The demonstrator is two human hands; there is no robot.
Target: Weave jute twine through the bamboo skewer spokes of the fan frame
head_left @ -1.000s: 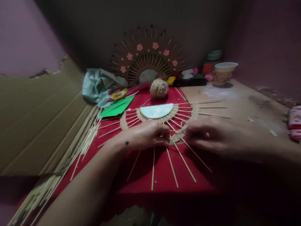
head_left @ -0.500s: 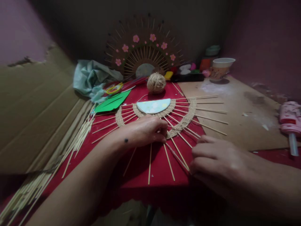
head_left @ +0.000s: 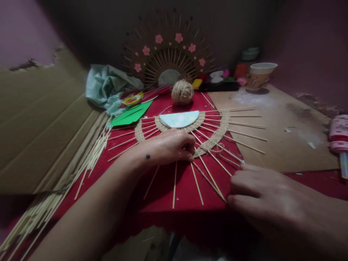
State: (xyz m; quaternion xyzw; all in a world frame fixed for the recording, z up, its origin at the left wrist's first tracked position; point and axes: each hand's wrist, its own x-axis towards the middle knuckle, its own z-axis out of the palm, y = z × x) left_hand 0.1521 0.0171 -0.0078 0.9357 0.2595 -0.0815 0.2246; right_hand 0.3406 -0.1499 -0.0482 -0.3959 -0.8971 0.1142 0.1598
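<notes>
A half-round fan frame of thin bamboo sticks (head_left: 246,134) lies on the red cloth, with a woven twine band (head_left: 217,134) running across the sticks. At its centre is a pale blue half-disc (head_left: 179,119) edged with more weaving. My left hand (head_left: 175,145) is closed, thumb and fingers pinching the band near its lower middle and covering part of it. From that pinch a strand of twine (head_left: 206,177) runs tight to my right hand (head_left: 257,190), which is closed on it beyond the stick tips. A loose loop of twine (head_left: 220,148) lies over the right-hand sticks.
A twine ball (head_left: 182,92) sits behind the frame. Green paper (head_left: 132,115), yellow-handled scissors (head_left: 133,98) and a crumpled cloth (head_left: 104,87) are left of it. Loose sticks (head_left: 92,156) line the left edge. A flowered fan (head_left: 168,54), paper cup (head_left: 259,78) and pink glue gun (head_left: 338,134) stand around.
My right hand has moved slightly right, drawing the twine along. A loose loop now shows above the right-hand sticks. My left hand keeps its pinch, and the view has shifted a little.
</notes>
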